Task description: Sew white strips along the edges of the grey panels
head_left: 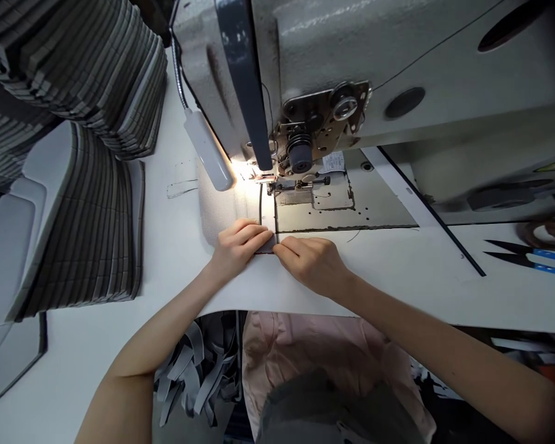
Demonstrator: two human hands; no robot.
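Observation:
A grey padded fabric panel lies under the lit needle area of the sewing machine. Along its right side runs a pale strip beside a dark line, passing under the presser foot. My left hand is closed over the panel's near end, fingers together and fingertips on the strip; its thumb is hidden. Just to the right, my right hand pinches the panel's near right corner between thumb and curled forefinger. The two hands almost touch.
Tall stacks of grey panels stand at the left. A small lamp hangs beside the needle. Blue-handled snips and a long pale strip with a dark edge lie right. Grey fabric strips hang below the table edge.

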